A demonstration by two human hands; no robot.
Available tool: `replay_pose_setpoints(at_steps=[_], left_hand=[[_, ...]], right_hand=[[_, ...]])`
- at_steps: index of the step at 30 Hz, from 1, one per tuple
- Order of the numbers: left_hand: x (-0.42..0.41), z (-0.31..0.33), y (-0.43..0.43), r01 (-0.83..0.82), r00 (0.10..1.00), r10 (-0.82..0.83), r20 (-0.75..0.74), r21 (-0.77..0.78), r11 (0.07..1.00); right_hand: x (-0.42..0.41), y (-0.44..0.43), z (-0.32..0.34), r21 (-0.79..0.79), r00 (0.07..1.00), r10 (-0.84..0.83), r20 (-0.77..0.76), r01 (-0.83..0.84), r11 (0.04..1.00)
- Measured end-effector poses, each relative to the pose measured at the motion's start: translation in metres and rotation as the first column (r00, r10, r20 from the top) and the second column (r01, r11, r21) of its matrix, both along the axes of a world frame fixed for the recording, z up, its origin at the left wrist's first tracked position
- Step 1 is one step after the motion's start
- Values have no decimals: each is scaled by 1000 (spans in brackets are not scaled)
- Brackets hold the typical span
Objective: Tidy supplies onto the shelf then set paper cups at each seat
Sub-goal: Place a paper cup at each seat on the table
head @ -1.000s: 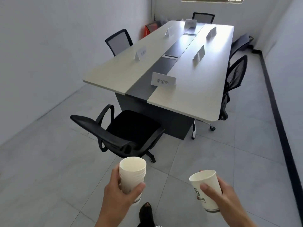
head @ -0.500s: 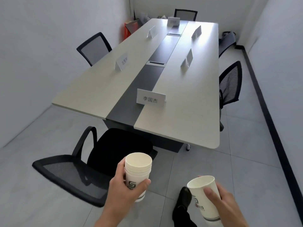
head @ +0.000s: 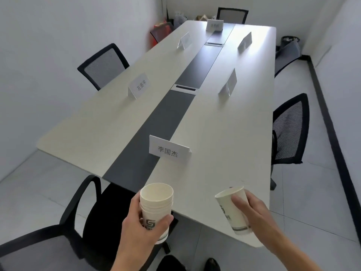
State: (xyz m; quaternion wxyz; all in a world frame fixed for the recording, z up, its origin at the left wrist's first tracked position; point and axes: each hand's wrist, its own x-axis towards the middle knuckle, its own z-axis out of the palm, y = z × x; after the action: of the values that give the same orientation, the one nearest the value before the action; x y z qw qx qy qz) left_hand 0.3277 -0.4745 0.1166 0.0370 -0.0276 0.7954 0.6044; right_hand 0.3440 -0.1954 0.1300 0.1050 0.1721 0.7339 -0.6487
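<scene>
My left hand (head: 143, 227) grips a stack of nested white paper cups (head: 156, 208) with a dark logo, held upright just off the near end of the long conference table (head: 220, 153). My right hand (head: 254, 210) holds a single paper cup (head: 228, 210), tilted to the left, over the table's near right corner. A white name card (head: 169, 150) stands on the table just beyond both hands. No cups stand on the table.
Several more name cards stand along the table, such as one on the left side (head: 139, 86). Black mesh chairs sit at the near left (head: 64, 229), far left (head: 104, 65), right (head: 289, 130) and far end (head: 231, 15). Bags lie in the far corners.
I have walked closer to the table; both hands with their cups now reach its near end. The right cup has tilted and moved over the corner.
</scene>
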Motion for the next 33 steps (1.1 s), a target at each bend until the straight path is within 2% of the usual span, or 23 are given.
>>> replay_pose_setpoints(at_steps=[8,14,19,26,29,33], left_hand=[[-82,-30,-19,-60,993,61,104,-5,998],[-155,-22,-33,-87,994,84,72,43,995],[-184,-42,-50,-171,976,165,142,34,985],[-197,-69,-78,-193,951,202,235,-58,979],[-210,-71,-83,-164,953,181,242,-87,983],[-231,-65,-78,-98,967,116,229,-87,991]], right_hand=[[-141,0,-33,29,998,0,61,-2,1000],[-292,-32,-49,174,999,-49,13,46,984],[-388,-59,-91,340,996,-91,-9,89,936],[-413,-69,-161,472,983,-175,59,127,872],[-412,-69,-171,487,975,-213,70,153,860],[-410,-64,-173,506,977,-166,136,76,859]])
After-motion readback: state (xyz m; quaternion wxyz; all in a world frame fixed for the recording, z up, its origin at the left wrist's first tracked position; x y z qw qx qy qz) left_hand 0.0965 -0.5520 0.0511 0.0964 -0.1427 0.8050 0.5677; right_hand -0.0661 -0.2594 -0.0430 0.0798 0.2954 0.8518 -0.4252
